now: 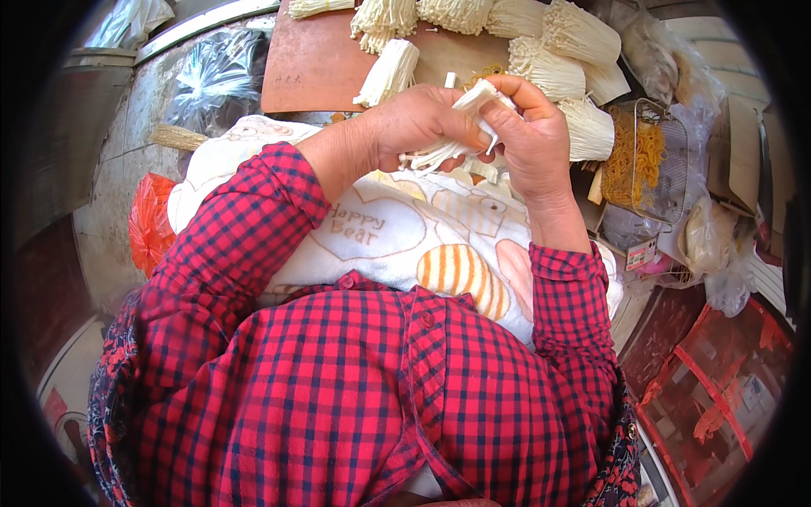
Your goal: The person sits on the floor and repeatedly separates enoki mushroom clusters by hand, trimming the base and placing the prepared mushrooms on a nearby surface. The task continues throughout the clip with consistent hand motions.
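Observation:
A small bunch of white enoki mushrooms [469, 111] is between my two hands, above my lap. My left hand [415, 123] grips it, its caps hanging toward the lower left. At the other end, my right hand [535, 136] pinches the bunch with thumb and fingers. Just beyond them lies a brown cutting board [304, 63]. One enoki bundle [389, 71] rests on the board near my left hand, and several more bundles [548, 66] are piled along its far and right sides. A few yellow rubber bands [486, 74] lie on the board, partly behind my hands.
A wire basket of yellow rubber bands [637, 155] stands at the right. A printed towel or blanket [380, 222] covers my lap. To the left are a tied plastic bag [212, 76], a straw brush end [177, 137] and a red plastic bag [151, 218]. A red crate-like container [716, 399] stands lower right.

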Motion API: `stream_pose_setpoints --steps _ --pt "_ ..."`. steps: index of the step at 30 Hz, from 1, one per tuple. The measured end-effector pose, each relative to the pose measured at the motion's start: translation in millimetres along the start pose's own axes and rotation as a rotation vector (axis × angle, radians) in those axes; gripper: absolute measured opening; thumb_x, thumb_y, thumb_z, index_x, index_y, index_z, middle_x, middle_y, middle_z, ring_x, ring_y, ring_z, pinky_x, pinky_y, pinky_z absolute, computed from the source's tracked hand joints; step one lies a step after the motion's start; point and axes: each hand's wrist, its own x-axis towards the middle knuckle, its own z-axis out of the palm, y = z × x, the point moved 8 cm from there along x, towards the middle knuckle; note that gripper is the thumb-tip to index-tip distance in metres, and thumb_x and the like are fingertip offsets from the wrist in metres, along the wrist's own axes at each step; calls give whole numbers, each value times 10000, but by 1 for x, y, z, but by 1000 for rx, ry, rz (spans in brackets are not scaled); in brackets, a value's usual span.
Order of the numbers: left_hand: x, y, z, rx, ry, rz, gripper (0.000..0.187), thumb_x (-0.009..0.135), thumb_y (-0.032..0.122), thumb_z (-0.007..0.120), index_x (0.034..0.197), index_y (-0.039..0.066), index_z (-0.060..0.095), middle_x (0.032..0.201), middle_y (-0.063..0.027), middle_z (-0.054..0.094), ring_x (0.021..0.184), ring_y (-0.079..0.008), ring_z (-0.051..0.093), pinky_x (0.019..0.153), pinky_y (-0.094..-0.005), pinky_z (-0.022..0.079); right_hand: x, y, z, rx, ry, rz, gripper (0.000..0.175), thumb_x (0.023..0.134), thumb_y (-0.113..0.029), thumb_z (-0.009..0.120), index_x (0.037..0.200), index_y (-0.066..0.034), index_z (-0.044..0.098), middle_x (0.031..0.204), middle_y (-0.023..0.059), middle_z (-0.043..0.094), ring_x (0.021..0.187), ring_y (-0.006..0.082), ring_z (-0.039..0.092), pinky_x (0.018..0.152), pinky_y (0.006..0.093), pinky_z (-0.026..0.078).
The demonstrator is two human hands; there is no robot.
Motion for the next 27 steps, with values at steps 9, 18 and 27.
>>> stream_pose_setpoints --steps 9,18,27 --pt "-1 7 -6 46 136 75 287 796 137 711 1043 18 629 855 -76 688 607 -107 583 535 -259 474 1 -3 -1 113 -47 37 346 858 -105 663 1187 -21 600 942 40 638 743 65 590 606 210 496" --pt "0 11 -20 186 240 119 311 832 145 704 1110 48 604 833 -22 612 670 -86 577 569 -252 493 4 10 -15 -5 60 52 404 839 -160 695 1201 -11 595 966 29 636 761 69 572 659 218 484" --pt "-4 10 -12 75 178 28 226 817 181 603 964 9 597 685 -54 576 483 -119 510 436 -276 396 3 10 -16 48 52 59 263 866 -160 698 1064 7 653 815 -3 648 600 24 512 540 175 421"
